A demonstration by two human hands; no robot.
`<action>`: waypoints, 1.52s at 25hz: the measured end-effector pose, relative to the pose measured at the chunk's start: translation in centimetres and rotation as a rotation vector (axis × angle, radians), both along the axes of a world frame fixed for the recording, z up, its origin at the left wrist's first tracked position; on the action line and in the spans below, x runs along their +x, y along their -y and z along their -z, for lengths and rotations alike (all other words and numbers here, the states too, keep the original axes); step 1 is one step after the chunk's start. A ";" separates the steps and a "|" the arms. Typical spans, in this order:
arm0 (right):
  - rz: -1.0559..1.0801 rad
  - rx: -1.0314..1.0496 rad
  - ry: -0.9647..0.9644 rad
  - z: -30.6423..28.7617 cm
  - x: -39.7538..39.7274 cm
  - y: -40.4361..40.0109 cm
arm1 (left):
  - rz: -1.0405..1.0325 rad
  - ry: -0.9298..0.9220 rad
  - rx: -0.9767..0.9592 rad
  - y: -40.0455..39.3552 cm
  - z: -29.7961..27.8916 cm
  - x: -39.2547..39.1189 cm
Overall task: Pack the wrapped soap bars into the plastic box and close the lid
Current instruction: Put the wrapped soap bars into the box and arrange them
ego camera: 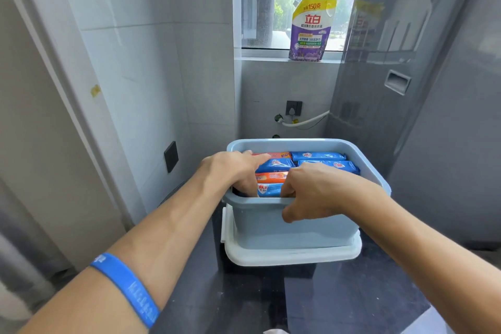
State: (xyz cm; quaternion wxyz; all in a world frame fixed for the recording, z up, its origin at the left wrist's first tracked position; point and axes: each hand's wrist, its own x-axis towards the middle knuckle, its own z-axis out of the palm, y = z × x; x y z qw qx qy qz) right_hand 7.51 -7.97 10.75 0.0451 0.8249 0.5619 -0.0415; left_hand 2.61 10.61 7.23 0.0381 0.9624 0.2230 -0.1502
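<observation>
A light blue plastic box (292, 228) stands on its white lid (292, 256), which lies underneath it on a dark surface. Several wrapped soap bars stand packed inside, blue ones (320, 156) and an orange one (271, 177). My left hand (233, 171) reaches into the box at its near left, fingers down beside the nearest blue bar (269, 190). My right hand (311, 190) grips the other end of that bar, fingers inside the box and thumb outside over the front wall. Both hands pinch this bar between them.
A purple detergent pouch (311, 30) stands on the window sill behind. A tall grey appliance (423, 89) rises close on the right. Tiled walls close in at the left and back, with a white hose (306, 120) near a wall socket.
</observation>
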 end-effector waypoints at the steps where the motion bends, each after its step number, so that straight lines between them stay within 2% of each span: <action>1: 0.027 0.030 -0.047 0.0 0.1 0.6 | 0.012 0.046 -0.019 0.1 0.2 -0.2; 3: 0.070 0.089 -0.163 0.6 0.2 1.9 | 0.014 0.229 -0.108 0.6 0.6 -1.2; 5: 0.073 0.163 -0.119 2.1 -0.4 3.5 | -0.031 0.500 -0.266 1.4 1.1 -2.7; 6: 0.051 0.260 -0.047 3.3 -1.0 4.1 | -0.082 0.647 -0.363 1.6 1.4 -3.3; 8: 0.043 0.583 -0.042 5.8 -2.8 6.3 | -0.213 0.899 -0.524 2.6 2.4 -4.3; 10: -0.028 0.786 -0.045 7.6 -5.5 8.8 | -0.282 1.041 -0.534 3.7 3.4 -5.5; 11: -0.131 0.754 -0.019 8.9 -6.2 10.0 | -0.303 1.076 -0.524 4.0 3.6 -5.9; 12: -0.289 0.595 -0.006 10.3 -6.9 9.7 | -0.344 1.086 -0.548 4.3 3.8 -6.1; 14: -0.512 -0.018 0.021 11.1 -8.2 9.0 | -0.452 1.092 -0.669 4.5 3.7 -6.3; 15: -0.637 -0.167 -0.077 11.8 -8.4 8.1 | -0.505 1.091 -0.752 4.7 3.5 -6.4; 16: -0.520 -0.392 -0.220 11.8 -8.4 8.3 | -0.548 1.084 -0.830 4.7 3.3 -6.4; 17: -0.490 -0.362 -0.334 12.8 -8.6 7.9 | -0.574 1.073 -0.879 4.7 3.3 -6.5; 20: -0.743 -0.364 -0.152 14.8 -9.9 8.7 | -0.582 1.063 -0.918 4.6 3.3 -6.7; 22: -0.683 -0.193 -0.029 13.1 -9.4 10.1 | -0.579 1.088 -0.918 4.5 3.3 -6.7; 23: -0.653 -0.094 -0.145 12.6 -8.9 11.1 | -0.576 1.096 -0.921 4.5 3.3 -6.7; 24: -0.604 0.003 -0.328 11.5 -8.1 11.3 | -0.572 1.096 -0.919 4.5 3.4 -6.7; 25: -0.413 0.184 -0.353 9.0 -7.0 10.7 | -0.568 1.094 -0.906 4.5 3.5 -6.7; 26: -0.207 0.315 -0.489 6.6 -5.9 11.0 | -0.568 1.097 -0.893 4.5 3.5 -6.7; 27: -0.154 0.513 -0.543 4.9 -4.7 10.7 | -0.570 1.112 -0.898 4.5 3.5 -6.7; 28: -0.122 0.671 -0.519 3.4 -3.5 10.0 | -0.568 1.137 -0.936 4.5 3.4 -6.7; 30: -0.070 0.786 -0.382 0.8 -1.4 6.6 | -0.568 1.185 -1.038 4.4 3.1 -6.9; 32: -0.012 0.716 -0.243 -0.2 -0.1 2.7 | -0.575 1.180 -1.094 4.3 3.0 -7.2; 33: -0.005 0.614 -0.242 0.1 0.5 1.1 | -0.574 1.164 -1.100 4.2 2.9 -7.4; 36: -0.023 0.311 -0.472 2.1 1.7 -1.3 | -0.566 1.085 -1.073 4.2 3.3 -7.6; 38: -0.039 0.289 -0.587 3.0 2.6 -1.5 | -0.549 1.067 -1.112 4.0 3.3 -7.7</action>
